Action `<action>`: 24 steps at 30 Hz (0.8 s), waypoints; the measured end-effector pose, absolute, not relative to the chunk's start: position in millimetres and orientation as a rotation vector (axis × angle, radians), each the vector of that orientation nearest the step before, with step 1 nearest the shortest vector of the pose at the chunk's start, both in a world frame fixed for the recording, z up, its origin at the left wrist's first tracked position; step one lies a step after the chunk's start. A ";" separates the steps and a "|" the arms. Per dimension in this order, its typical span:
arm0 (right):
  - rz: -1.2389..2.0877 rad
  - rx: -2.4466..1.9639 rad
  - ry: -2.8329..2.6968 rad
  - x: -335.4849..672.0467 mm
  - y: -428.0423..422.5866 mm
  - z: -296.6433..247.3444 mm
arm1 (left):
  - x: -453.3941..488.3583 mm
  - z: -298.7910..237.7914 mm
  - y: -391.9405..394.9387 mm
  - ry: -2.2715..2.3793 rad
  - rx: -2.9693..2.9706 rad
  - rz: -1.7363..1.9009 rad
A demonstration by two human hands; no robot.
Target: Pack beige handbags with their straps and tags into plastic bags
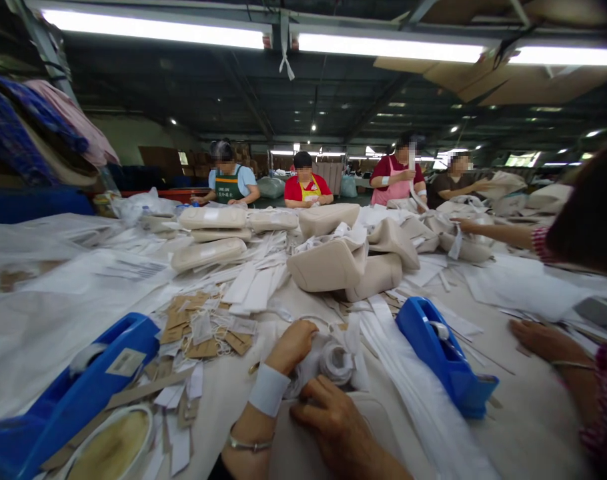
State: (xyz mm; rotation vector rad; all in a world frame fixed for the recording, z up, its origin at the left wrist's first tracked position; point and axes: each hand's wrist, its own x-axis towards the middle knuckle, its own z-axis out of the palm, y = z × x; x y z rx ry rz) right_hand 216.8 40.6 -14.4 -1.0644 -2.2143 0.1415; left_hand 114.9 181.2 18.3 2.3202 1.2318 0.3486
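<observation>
A beige bag (376, 417) lies on the table right in front of me. At its far end, crumpled translucent white wrapping (311, 373) surrounds a coiled white strap-like roll (336, 361). My left hand (292, 343), with a white band and a metal bracelet on its wrist, curls over the wrapping's left side; its fingertips are partly hidden. Lower down, my right hand (331, 413) has bent fingers closed at the bag's near edge, by the wrapping. What exactly lies under those fingers is hard to see.
Blue tape dispensers (441, 357) flank me. Brown tags with strings (203, 327) and a round tub (111, 443) sit left. Flat white plastic sleeves (413, 393) lie right. Beige bags (328, 263) pile up ahead. A co-worker's hand (548, 340) rests at right; several people work across the table.
</observation>
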 end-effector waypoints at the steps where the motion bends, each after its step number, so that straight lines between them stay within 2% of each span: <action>1: 0.152 -1.063 -2.217 216.7 41.2 -14.9 | 120.7 14.5 181.3 1.284 2.328 0.330; 7: 0.190 -1.046 -2.176 214.6 43.6 -17.6 | 147.5 8.4 180.0 1.411 2.384 0.271; 13: 0.385 -0.937 -1.921 230.0 39.5 15.7 | 135.8 13.6 190.2 1.215 2.413 0.325; 15: 0.338 -1.170 -1.735 256.9 50.1 32.4 | 132.3 13.6 191.0 1.174 2.401 0.358; 18: 0.138 -1.747 -1.550 313.7 84.4 45.8 | 131.8 12.1 191.0 1.166 2.374 0.400; 24: -0.063 -2.284 -1.442 387.9 158.3 20.4 | 132.4 7.1 191.6 1.217 2.323 0.435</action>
